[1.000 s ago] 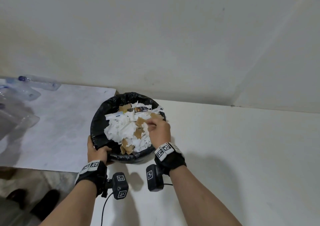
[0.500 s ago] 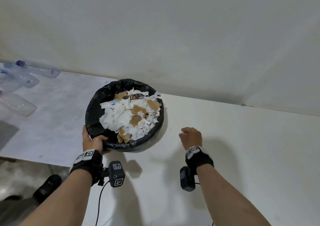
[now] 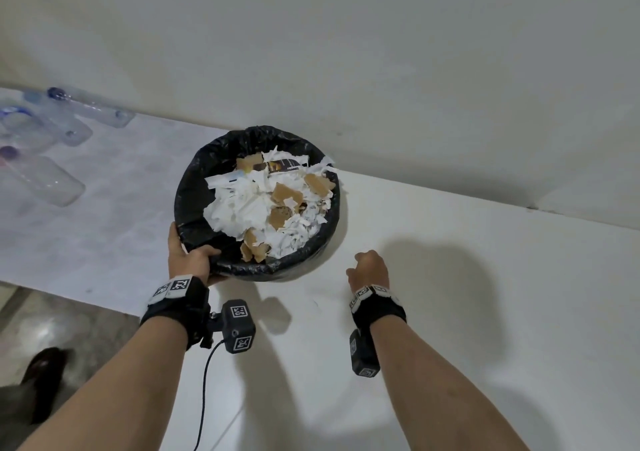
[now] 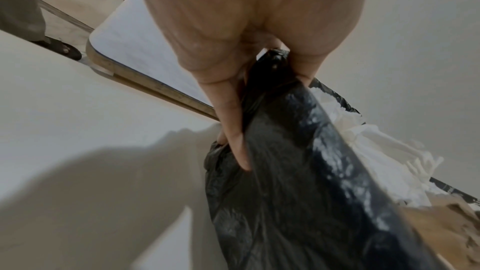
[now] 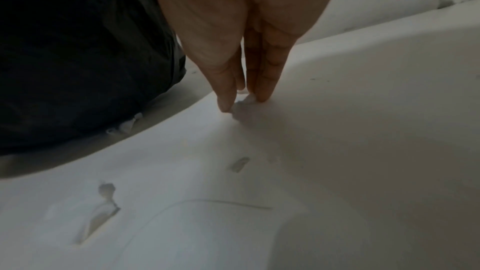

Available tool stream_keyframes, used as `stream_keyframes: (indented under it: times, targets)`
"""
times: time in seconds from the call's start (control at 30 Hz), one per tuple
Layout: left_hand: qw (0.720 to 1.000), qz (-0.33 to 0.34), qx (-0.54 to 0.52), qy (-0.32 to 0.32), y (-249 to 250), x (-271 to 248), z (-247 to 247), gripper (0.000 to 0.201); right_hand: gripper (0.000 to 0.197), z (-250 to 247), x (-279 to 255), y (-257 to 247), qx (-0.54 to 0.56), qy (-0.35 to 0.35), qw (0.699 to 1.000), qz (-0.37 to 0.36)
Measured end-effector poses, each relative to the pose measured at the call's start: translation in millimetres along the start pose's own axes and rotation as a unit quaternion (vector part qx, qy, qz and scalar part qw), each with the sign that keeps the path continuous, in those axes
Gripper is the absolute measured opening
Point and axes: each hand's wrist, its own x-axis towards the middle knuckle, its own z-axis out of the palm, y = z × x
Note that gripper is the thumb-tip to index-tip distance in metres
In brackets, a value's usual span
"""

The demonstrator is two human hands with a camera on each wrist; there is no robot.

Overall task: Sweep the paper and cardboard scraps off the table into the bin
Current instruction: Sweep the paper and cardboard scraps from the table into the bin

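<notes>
left hand [image 3: 188, 260] grasps the near rim of the scrap-filled bin [image 3: 194, 187], thumb inside. right of the bin, right hand [image 3: 369, 270] fingertips [image 5: 262, 93] pinch a small white scrap [image 5: 245, 101] on the table [image 3: 485, 312].

- The bin [image 3: 194, 204] stands at the desk's [image 3: 485, 312] left edge, blocking that side.
- Right of the bin, bare desk lies open up to the wall [image 3: 346, 52].
- Small scraps [image 5: 240, 164] lie flat there.
</notes>
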Motion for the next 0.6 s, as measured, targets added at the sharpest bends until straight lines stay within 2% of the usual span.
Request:
stream_keyframes:
  times: [0.1, 0.23, 0.33, 0.47, 0.6]
  targets:
    - [1.0, -0.005, -0.006, -0.003, 1, 0, -2, 0.095, 0.02, -2, 1, -7, -0.009, -0.006, 1.0, -0.022]
    - [1.0, -0.005, 0.008, -0.008, 0, 4, -10, 0.094, 0.025, -3, -4, -15, -0.014, -0.024, 0.999, -0.041]
    - [1.0, -0.004, 0.006, -0.01, 1, 3, -15, 0.094, 0.021, -9, -9, -17, 0.005, -0.028, 0.999, -0.02]
    - [1.0, -0.002, -0.005, -0.02, 0, 1, -24, 0.095, 0.029, -20, -13, -16, 0.108, -0.002, 0.994, 0.005]
    - [1.0, -0.006, -0.004, -0.024, 2, -3, -31, 0.097, 0.031, -58, -22, -37, 0.271, 0.067, 0.959, -0.042]
